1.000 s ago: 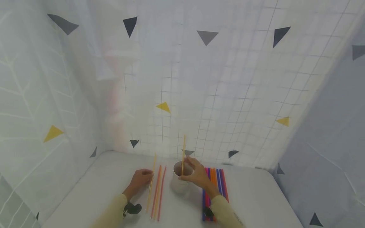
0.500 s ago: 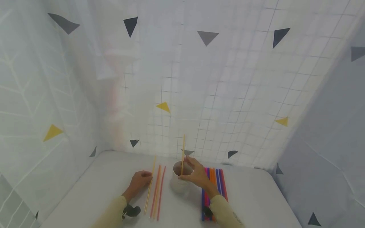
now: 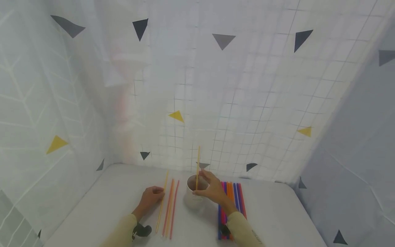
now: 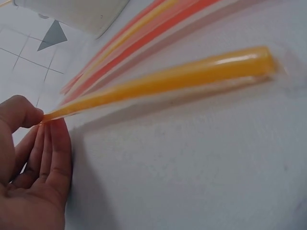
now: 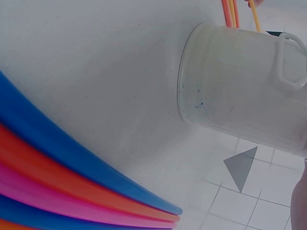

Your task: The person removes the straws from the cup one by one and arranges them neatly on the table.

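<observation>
My left hand (image 3: 152, 197) pinches a yellow straw (image 3: 159, 216) between thumb and fingers, left of the mug. In the left wrist view that yellow straw (image 4: 192, 74) stretches from the fingertips toward the camera, low over the white tabletop. My right hand (image 3: 216, 190) pinches another yellow straw (image 3: 198, 159), which stands nearly upright at the white mug (image 3: 193, 203), its lower part over the mug's mouth. The right wrist view shows the side of the mug (image 5: 235, 81) and its handle (image 5: 282, 62); most of the right hand is out of that view.
Pinkish-red straws (image 3: 174, 212) and a yellow-orange one lie between my left hand and the mug. Under my right forearm, a row of blue, pink, orange and red straws (image 3: 241, 195) lies side by side. A patterned cloth (image 3: 262, 103) hangs behind the white table (image 3: 277, 209).
My left hand and its yellow straw have shifted slightly down and left, toward me. The right hand and its straw stay almost still at the mug.
</observation>
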Demonstrator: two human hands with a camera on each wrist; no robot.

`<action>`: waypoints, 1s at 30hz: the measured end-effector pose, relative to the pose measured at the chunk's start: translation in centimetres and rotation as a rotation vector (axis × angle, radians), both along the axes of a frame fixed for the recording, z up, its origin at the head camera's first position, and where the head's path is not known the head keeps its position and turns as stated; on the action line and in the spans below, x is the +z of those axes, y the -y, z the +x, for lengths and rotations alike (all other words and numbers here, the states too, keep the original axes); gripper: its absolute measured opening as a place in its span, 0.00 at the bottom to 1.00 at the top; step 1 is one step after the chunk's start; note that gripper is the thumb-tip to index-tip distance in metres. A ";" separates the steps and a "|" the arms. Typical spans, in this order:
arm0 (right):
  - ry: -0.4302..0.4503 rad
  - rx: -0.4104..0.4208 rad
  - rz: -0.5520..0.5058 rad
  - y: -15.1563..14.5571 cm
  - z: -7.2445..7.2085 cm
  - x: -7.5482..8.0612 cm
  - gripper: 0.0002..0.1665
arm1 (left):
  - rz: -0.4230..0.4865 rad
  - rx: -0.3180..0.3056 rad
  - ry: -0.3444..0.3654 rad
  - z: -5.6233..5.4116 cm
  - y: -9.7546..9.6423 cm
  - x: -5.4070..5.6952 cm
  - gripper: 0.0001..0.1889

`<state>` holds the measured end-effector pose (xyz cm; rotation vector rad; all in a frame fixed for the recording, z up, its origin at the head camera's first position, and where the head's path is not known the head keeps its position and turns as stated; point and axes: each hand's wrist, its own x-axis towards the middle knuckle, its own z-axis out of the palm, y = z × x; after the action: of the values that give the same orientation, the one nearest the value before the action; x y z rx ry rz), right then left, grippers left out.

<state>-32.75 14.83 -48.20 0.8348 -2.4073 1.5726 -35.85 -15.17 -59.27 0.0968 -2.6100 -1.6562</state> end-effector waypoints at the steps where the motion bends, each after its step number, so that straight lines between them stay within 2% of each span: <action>1: 0.001 0.003 0.003 0.0 0.1 0.1 0.57 | 0.003 -0.004 -0.009 0.0 0.0 0.0 0.14; 8: 0.000 0.000 0.007 0.0 0.0 0.1 0.56 | 0.020 -0.008 -0.048 0.2 -0.1 0.0 0.13; 16: 0.002 -0.009 0.004 0.0 0.1 0.2 0.56 | 0.003 -0.012 -0.022 0.3 -0.1 0.1 0.17; 24: -0.006 -0.004 0.011 0.0 0.4 0.4 0.55 | 0.018 -0.024 -0.039 0.4 0.2 -0.1 0.18; 30: -0.005 -0.005 0.012 -0.1 -0.3 -0.5 0.56 | 0.002 -0.027 -0.045 0.4 0.3 -0.1 0.18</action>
<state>-33.10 14.93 -48.66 0.8326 -2.4155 1.5544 -35.46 -15.50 -59.38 0.0248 -2.5884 -1.6490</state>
